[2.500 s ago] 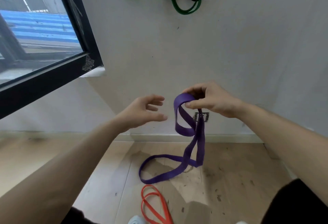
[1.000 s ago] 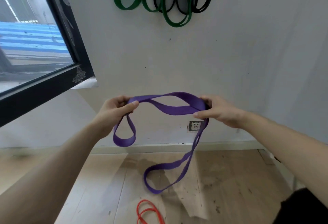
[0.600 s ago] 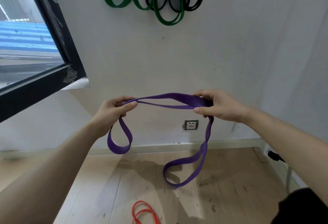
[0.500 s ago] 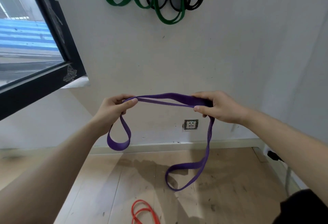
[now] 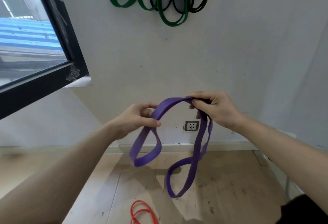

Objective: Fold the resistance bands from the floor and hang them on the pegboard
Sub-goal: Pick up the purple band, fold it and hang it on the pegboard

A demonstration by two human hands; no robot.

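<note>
**Purple band mid-fold, one more waiting on the floor**

Closest to me, my left hand (image 5: 136,119) pinches the purple resistance band (image 5: 166,103) between thumb and curled fingers, and my right hand (image 5: 214,110) grips the same band a little higher and to the right. The strap arches between the two hands, held in the air in front of the wall. One short loop hangs below the left hand and a longer, twisted loop drops from the right, its lowest point above the wooden floor (image 5: 221,179); I cannot tell whether it touches.

Lower down, an orange resistance band (image 5: 140,202) lies on the floor, partly cut off by the bottom edge. Past it a wall socket (image 5: 191,126) sits just above the skirting.

Farthest up, green bands (image 5: 122,5) and black bands (image 5: 195,10) hang against the wall, so I judge part of the job done. Left to do: finish folding the purple band, hang it, then deal with the orange one.

The pegboard and its pegs are out of view above the top edge, so I cannot see how the hung bands are held. How many layers run through my right hand is hidden by the fingers.
</note>
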